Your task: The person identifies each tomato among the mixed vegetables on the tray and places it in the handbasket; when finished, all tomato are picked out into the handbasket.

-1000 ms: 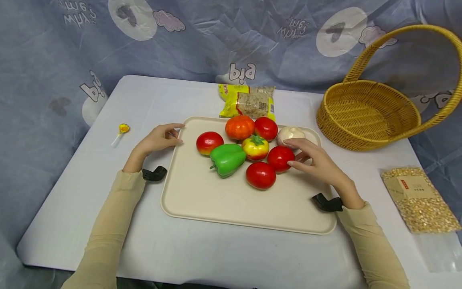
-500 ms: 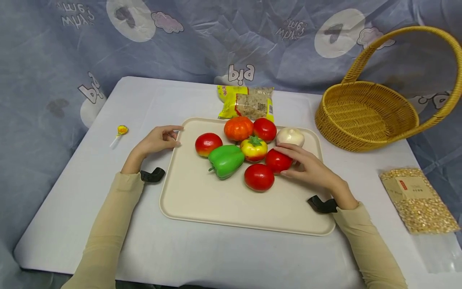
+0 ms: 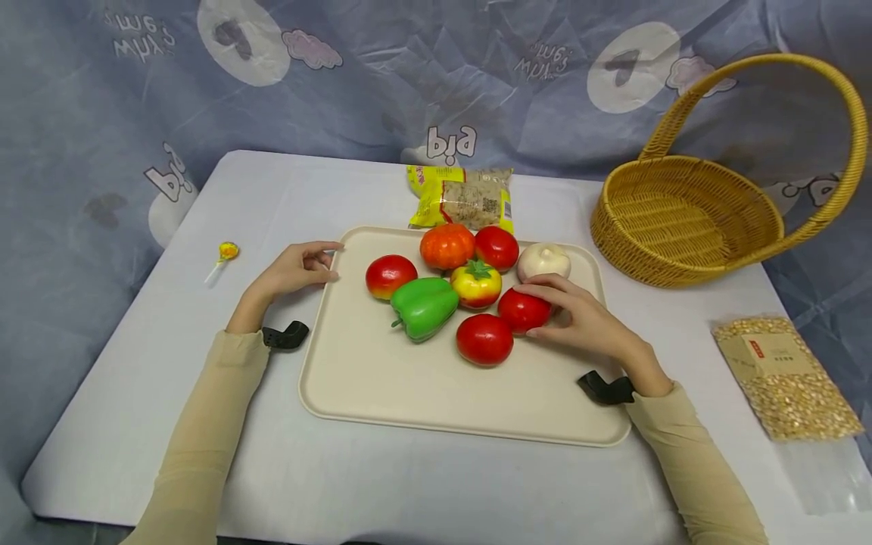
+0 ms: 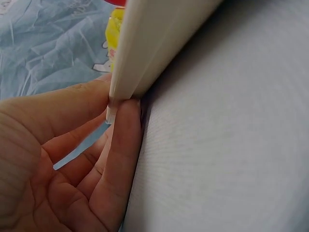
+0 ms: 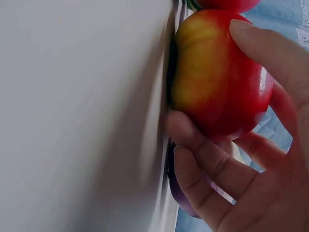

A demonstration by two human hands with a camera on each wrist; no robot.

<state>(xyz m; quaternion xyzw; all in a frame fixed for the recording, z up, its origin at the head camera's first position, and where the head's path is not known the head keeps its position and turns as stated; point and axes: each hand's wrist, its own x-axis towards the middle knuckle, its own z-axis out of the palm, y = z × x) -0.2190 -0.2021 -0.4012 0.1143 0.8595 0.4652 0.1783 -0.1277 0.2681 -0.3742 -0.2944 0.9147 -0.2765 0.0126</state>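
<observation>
My left hand (image 3: 293,271) pinches the left rim of a beige tray (image 3: 409,390); in the left wrist view, the thumb lies against the tray edge and a finger sits beneath it. Over the tray's right half, my right hand (image 3: 579,318) holds a glossy red fruit (image 3: 523,310), which shows a yellow side in the right wrist view. The thumb presses one side and curled fingers the other. Around it lie a red fruit in front (image 3: 484,341), a yellow-red tomato (image 3: 475,284), a white garlic bulb (image 3: 543,261) and a green bell pepper (image 3: 425,309).
An orange pumpkin (image 3: 446,246) and two more red fruits lie on the tray. Behind it is a yellow food packet (image 3: 463,198). A wicker basket (image 3: 688,219) stands back right, a bag of corn kernels (image 3: 786,378) lies right, and a lollipop (image 3: 228,251) left.
My right hand has moved left and its fingers have closed round the red fruit. The left hand stays at the tray's rim. The head view has shifted slightly.
</observation>
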